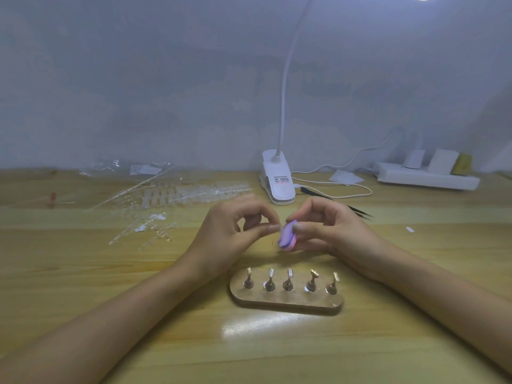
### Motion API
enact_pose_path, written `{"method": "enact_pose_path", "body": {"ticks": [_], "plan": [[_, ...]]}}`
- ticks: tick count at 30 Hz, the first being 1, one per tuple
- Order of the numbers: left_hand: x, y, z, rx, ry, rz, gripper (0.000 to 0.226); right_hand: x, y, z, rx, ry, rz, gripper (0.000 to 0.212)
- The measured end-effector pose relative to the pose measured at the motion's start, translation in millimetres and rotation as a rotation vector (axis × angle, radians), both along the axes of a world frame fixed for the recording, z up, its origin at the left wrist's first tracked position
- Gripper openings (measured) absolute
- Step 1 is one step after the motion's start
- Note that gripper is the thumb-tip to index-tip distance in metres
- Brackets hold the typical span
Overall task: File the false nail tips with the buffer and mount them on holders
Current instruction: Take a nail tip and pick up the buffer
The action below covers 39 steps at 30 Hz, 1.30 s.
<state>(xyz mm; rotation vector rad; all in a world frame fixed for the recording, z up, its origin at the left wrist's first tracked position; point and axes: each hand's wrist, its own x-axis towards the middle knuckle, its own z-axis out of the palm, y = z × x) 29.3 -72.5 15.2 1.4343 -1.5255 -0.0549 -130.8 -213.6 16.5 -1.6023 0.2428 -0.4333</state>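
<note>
Head view: both hands meet over the table, at 12 o'clock from the stand of five holders. Left hand pinches thumb and forefinger on a barely visible tip. Right hand clamps the purple buffer against it. Tip strips lie at 10, lamp at 12, tweezers at 1.

The lamp shone from the top edge, its head blown out white, casting dim bluish light on the wall. Glare lay on the table before the stand. Shadows were faint. Everything looked hazy and soft, and the table's far edge bowed.
</note>
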Motion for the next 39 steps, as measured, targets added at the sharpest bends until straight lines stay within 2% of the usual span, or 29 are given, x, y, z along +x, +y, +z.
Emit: {"method": "enact_pose_path", "body": {"ticks": [7,9,12,16,19,23,27,29,32,36,39], "plan": [[0.5,0.5,-0.5,0.003,-0.022,0.041,0.006,1.4,1.8,0.2,0.031,-0.012,-0.018,0.014],[-0.9,0.4,-0.2,0.014,-0.025,-0.001,0.006,1.4,2.9,0.3,-0.008,0.02,-0.002,0.015],[-1.5,0.3,0.1,0.009,-0.022,-0.017,0.007,1.3,1.2,0.2,0.051,-0.021,-0.068,0.022],[-2.3,0.7,-0.4,0.018,-0.041,-0.031,0.005,1.3,3.2,0.5,-0.019,0.034,-0.018,0.019],[-2.4,1.0,-1.2,0.019,-0.038,-0.045,0.005,1.5,1.4,0.7,0.047,-0.015,-0.089,0.021],[-3.8,1.7,-0.8,0.037,-0.043,-0.06,0.005,1.3,0.9,3.1,0.035,0.01,-0.038,0.017],[0.9,-0.1,-1.1,0.026,0.054,0.026,0.007,0.9,1.7,2.2,-0.004,0.035,0.003,0.014],[0.1,0.6,0.2,0.038,0.019,0.002,0.007,0.8,3.5,2.2,-0.013,0.033,0.029,0.012],[-0.9,0.5,-0.3,0.054,0.04,-0.028,0.005,1.4,3.0,1.7,0.063,-0.026,-0.084,0.02],[1.4,0.5,-0.8,0.052,0.082,-0.017,0.007,1.6,5.2,0.9,0.003,0.016,0.002,0.018],[1.3,-0.1,-1.7,0.052,0.111,-0.006,0.006,1.3,3.0,0.8,0.069,-0.037,-0.083,0.019]]}}
